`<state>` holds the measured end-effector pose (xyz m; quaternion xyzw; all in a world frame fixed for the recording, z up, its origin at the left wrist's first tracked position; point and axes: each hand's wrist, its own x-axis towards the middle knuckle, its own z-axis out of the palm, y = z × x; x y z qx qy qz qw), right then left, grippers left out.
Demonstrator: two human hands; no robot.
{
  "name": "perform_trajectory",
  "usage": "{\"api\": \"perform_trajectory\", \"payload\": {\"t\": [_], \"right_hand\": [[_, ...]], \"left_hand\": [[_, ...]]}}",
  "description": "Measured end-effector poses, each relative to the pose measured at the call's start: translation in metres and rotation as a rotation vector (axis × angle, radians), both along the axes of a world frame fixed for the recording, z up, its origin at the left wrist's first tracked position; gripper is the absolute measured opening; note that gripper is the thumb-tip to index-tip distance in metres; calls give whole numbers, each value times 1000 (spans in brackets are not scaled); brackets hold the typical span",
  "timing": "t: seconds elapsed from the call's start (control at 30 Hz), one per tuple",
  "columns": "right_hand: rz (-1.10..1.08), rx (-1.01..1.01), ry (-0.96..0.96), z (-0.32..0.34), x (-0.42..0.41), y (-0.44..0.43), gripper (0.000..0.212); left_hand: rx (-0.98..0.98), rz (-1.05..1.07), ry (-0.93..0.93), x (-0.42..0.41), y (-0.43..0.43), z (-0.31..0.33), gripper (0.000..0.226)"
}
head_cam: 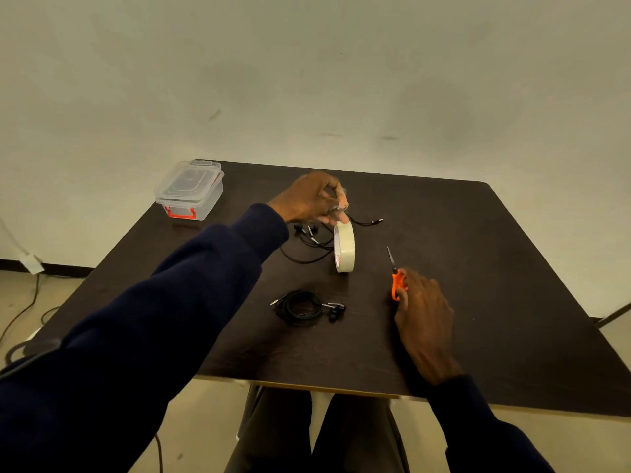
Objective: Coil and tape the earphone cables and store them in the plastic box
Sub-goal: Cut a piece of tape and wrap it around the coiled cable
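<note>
A cream tape roll (345,247) stands on edge in the middle of the dark table (478,268). My left hand (312,199) pinches the top of the roll. A loose black earphone cable (309,244) lies tangled just behind and left of the roll. A coiled black earphone cable (300,307) rests nearer to me. My right hand (421,308) lies on the table with its fingers touching the orange handles of the scissors (396,278). The clear plastic box (189,191), lid on and red latch in front, sits at the far left corner.
The table's near edge is just above my knees. A pale wall stands behind the table. Cables trail on the floor at the left.
</note>
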<state>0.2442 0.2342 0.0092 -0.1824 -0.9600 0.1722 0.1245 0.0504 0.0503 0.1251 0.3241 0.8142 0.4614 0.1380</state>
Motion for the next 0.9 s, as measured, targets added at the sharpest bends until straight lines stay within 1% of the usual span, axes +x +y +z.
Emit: {"api": "perform_trajectory", "payload": {"t": [0.1,0.17,0.23,0.33,0.43,0.53,0.6,0.67,0.77,0.83,0.9], "right_hand": [[-6,-221,171,-6,-7,9,40],[35,-400,226,2,-12,13,35],[93,-437,259,19,-17,17,33],[225,-336,261,53,-25,22,35],[340,-206,91,77,-32,28,46],[387,-105,19,86,-39,33,54],[413,-48,-26,89,-46,36,53],[443,-8,-53,92,-53,36,51],[491,23,-95,96,-65,34,52],[497,7,-109,97,-67,32,51],[487,-8,-102,94,-64,30,52]], "left_hand": [[-16,-5,22,3,3,2,10],[-31,-8,43,5,6,3,13],[-54,-10,68,5,7,4,15],[-85,-25,85,6,7,7,11],[-96,-29,85,6,6,7,9],[-84,-29,68,6,4,8,8],[-81,-41,55,7,3,8,6],[-101,-48,72,7,3,9,10],[-151,-36,158,6,6,6,9],[-188,-34,265,4,7,1,6],[-174,-33,312,4,7,-6,4]]}}
